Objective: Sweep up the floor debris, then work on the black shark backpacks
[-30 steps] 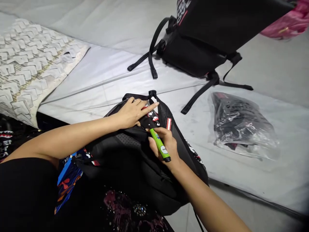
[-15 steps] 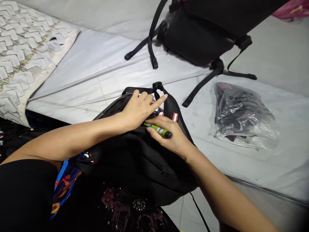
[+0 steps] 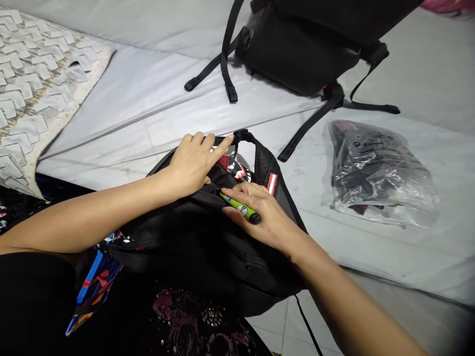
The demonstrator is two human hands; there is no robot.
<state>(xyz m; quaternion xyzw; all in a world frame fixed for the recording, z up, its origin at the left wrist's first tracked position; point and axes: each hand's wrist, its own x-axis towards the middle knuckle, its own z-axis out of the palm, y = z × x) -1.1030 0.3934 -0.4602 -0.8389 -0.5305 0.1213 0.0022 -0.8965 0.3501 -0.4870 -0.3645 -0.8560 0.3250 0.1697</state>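
Observation:
A black backpack (image 3: 208,247) with a red label rests across the lap, against the table edge. My right hand (image 3: 260,210) is closed around a slim green marker-like tool (image 3: 237,205) with a black rear end. Its thin dark tip points left at the fabric along the bag's top seam. My left hand (image 3: 191,168) grips the top of the same backpack, its thumb beside the tool's tip and its index finger stretched toward the strap loop. Between the hands and the strap, a red, white and black printed fabric (image 3: 237,169) shows. What lies under my left palm is hidden.
Another black backpack (image 3: 304,59) with dangling straps lies at the back of the white-covered table (image 3: 156,113). To the right sits a clear plastic bag (image 3: 378,173) of dark items. A patterned mat (image 3: 44,89) covers the far left. Tiled floor (image 3: 274,321) shows below.
My left hand has slid left along the bag's top, uncovering more printed fabric. The green tool has shifted slightly down, and its thin dark tip is now visible.

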